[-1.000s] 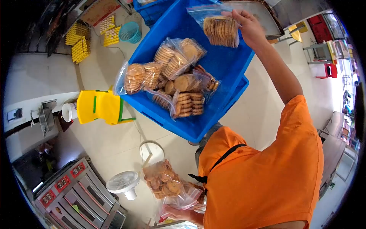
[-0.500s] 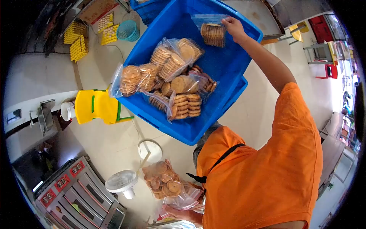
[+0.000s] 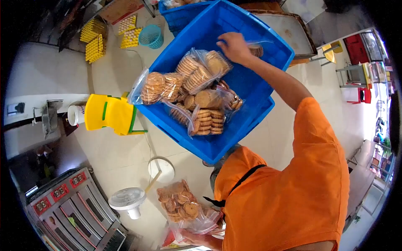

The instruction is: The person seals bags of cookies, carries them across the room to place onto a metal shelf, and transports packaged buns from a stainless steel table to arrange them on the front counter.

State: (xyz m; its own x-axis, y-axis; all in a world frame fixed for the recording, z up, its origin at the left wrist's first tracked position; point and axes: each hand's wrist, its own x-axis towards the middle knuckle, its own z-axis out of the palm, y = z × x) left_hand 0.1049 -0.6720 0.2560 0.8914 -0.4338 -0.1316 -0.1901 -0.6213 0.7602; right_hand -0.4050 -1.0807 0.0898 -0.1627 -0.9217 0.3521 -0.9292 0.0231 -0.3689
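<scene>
My right hand [image 3: 234, 47] is over a blue plastic bin [image 3: 261, 81], with its fingers loosely bent and apart and nothing held in them. Partly hidden behind that wrist is a zip bag of cookies [image 3: 256, 50] standing inside the bin. Several more clear zip bags of round cookies [image 3: 193, 72] are heaped toward the bin's near left part. Low in the view, my left hand [image 3: 197, 238] grips the top end of a large clear bag of cookies [image 3: 181, 203], which hangs out beyond the fingers.
A second blue crate [image 3: 176, 19] stands behind the bin. A yellow chair [image 3: 106, 115], a white fan [image 3: 127, 198] and a steel oven [image 3: 75, 211] are to the left. Farther back are yellow egg trays [image 3: 95, 48] and a teal basket [image 3: 151, 37].
My right hand has let go of the small cookie bag and moved left and slightly down over the bin. My left hand still holds the large bag.
</scene>
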